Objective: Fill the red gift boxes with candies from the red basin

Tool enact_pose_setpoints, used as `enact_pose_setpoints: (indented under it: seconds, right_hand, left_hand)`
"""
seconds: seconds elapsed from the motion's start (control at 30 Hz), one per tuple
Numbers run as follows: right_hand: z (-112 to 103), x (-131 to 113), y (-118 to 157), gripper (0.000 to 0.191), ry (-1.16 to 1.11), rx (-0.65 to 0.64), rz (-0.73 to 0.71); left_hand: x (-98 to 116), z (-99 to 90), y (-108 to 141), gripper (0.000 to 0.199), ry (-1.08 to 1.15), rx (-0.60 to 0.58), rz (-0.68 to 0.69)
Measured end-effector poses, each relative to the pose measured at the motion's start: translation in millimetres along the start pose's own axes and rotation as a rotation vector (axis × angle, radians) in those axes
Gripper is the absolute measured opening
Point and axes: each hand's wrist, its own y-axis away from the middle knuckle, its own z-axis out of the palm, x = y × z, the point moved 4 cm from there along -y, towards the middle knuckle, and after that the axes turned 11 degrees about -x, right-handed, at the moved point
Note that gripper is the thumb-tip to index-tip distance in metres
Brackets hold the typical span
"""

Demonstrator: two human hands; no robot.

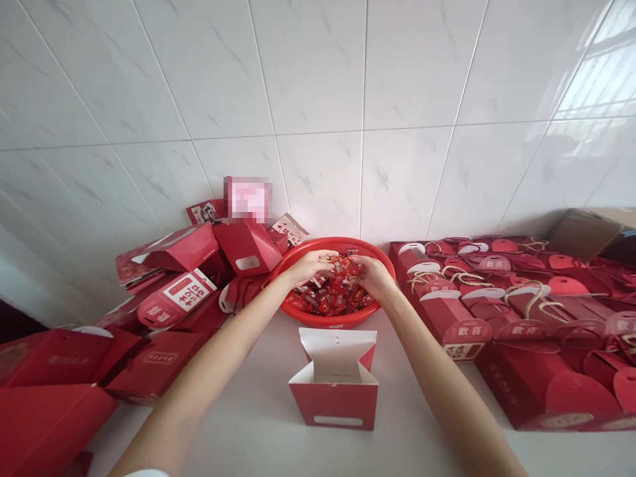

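A round red plastic basket (334,322) full of small red-wrapped candies (325,298) stands by the wall. Both my hands are inside its rim, facing each other over the heap. My left hand (314,266) has its fingers curled round some wrapped candies on the left. From the right, my right hand (373,275) closes on candies too, its fingertips partly hidden among the wrappers. Right in front of the basket, between my forearms, an upright red gift box (342,403) has its top flaps spread. Its white inside shows, and no candy can be seen in it.
Red boxes (159,361), some lying tilted, are piled on the left. Rows of closed red boxes (527,377) with gold cord handles (529,295) fill the right. A brown cardboard box (581,232) sits at the far right, against the tiled wall (318,179).
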Motion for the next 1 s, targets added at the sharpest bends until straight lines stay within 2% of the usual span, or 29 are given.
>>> enact_pose_setpoints:
  seconds: [0.13, 0.3, 0.5, 0.6, 0.67, 0.7, 0.83, 0.9, 1.0]
  right_hand:
    - [-3, -2, 0, 0.003, 0.02, -0.005, -0.074]
    - [-2, -1, 1, 0.007, 0.038, -0.032, -0.073]
    - [3, 1, 3, 0.012, 0.058, -0.094, -0.021]
    - [2, 0, 3, 0.015, 0.029, -0.085, -0.028]
    - [-1, -1, 2, 0.016, 0.005, -0.039, -0.065]
    - [-2, -1, 2, 0.016, -0.003, -0.015, -0.082]
    - [-7, -1, -1, 0.016, -0.025, 0.057, -0.127]
    - [-8, -2, -1, 0.015, -0.037, 0.079, -0.148]
    - [-7, -4, 1, 0.014, -0.05, 0.092, -0.172]
  left_hand:
    - [7, 3.1, 1, 0.042, -0.129, 0.064, 0.09]
    - [14, 9.6, -1, 0.033, -0.275, 0.125, 0.175]
    - [23, 21.6, -5, 0.035, -0.356, 0.09, 0.245]
    - [24, 19.5, -6, 0.039, -0.36, 0.06, 0.237]
    - [22, 11.3, -6, 0.037, -0.399, 0.054, 0.183]
    - [20, 5.4, -6, 0.034, -0.489, 0.061, 0.123]
    - [7, -20.8, -4, 0.027, -1.018, 0.081, -0.26]
    - [-1, -27.0, -6, 0.035, -1.087, 0.043, -0.387]
    - [-11, -24.7, -13, 0.054, -1.082, 0.002, -0.443]
